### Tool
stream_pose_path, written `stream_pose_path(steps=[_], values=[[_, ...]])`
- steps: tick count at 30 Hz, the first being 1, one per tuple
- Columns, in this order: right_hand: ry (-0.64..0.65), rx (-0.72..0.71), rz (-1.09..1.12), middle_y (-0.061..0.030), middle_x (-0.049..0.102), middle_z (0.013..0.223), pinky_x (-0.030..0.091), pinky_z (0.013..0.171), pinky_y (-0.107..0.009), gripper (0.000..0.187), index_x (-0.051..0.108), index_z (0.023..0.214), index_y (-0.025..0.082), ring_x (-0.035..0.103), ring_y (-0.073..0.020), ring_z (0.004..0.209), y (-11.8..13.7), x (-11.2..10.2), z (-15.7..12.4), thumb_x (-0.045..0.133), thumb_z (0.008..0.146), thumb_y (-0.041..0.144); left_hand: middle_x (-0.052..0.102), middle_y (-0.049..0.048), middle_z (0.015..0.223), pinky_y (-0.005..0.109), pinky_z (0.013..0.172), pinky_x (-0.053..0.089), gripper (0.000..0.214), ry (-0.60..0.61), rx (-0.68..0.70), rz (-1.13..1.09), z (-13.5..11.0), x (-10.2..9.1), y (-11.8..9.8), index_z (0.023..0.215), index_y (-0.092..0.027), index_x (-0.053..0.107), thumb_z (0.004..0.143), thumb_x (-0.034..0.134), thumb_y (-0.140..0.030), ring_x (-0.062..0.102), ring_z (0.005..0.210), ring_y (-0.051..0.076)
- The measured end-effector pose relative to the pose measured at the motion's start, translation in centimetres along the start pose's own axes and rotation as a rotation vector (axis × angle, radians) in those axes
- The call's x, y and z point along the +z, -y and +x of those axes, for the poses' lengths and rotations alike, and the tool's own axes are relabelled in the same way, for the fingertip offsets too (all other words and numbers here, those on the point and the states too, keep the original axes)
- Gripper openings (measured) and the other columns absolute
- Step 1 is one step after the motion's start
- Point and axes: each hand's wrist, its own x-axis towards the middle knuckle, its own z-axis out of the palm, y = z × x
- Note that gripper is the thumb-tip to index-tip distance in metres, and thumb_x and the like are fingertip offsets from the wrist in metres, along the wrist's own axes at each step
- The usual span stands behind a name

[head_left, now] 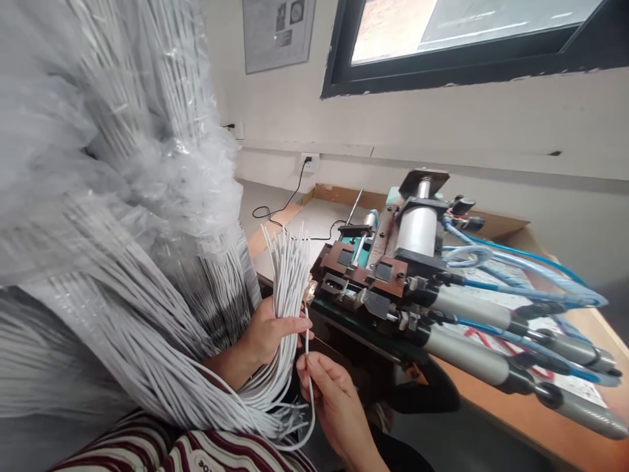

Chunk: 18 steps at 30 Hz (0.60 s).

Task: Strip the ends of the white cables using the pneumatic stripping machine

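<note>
My left hand is closed round a bundle of thin white wires, whose cut ends fan upward. My right hand sits just below and pinches a single white wire between thumb and fingers. That wire runs up to the slot at the front of a small pneumatic machine, where its tip meets the brown jaw block. A large mass of white wires wrapped in clear plastic hangs over my left arm and fills the left half of the view.
The machine has silver cylinders and blue air hoses stretching right across a wooden bench. A black cable runs to a wall socket behind. A dark-framed window is above. My striped sleeve shows at the bottom.
</note>
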Motion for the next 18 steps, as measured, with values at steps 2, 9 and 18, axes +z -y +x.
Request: stream_pose_path(steps=[2,9,18], values=[[0.004,0.003,-0.11,0.0024,0.043,0.053,0.021,0.047,-0.023,0.03,0.062,0.066,0.015,0.029,-0.0086,0.048,-0.5,-0.2,-0.8,0.056,0.076,0.043,0.059,-0.0016,0.058,0.018,0.039,0.041,0.023,0.003,0.005,0.005,-0.5,-0.4,0.0,0.076,-0.013,0.057,0.057,0.069,-0.015,0.058,0.047,0.011],[-0.066,0.129,-0.14,0.0011,0.049,0.053,0.014,0.043,-0.021,0.032,0.06,0.064,0.014,0.029,-0.0058,0.043,-0.7,0.8,-3.8,0.058,0.073,0.046,0.06,-0.0004,0.06,0.018,0.038,0.039,0.022,0.041,-0.012,0.013,-2.0,-1.0,0.0,0.075,-0.013,0.058,0.056,0.069,-0.017,0.061,0.053,0.015],[-0.165,0.055,-0.087,0.0048,0.043,0.048,0.016,0.042,-0.02,0.028,0.06,0.066,0.015,0.029,-0.0048,0.041,-1.5,2.1,-4.5,0.063,0.07,0.043,0.061,0.0002,0.061,0.018,0.039,0.041,0.02,0.027,0.0,-0.085,-3.0,-1.3,0.1,0.071,-0.012,0.06,0.054,0.07,-0.015,0.062,0.055,0.015]])
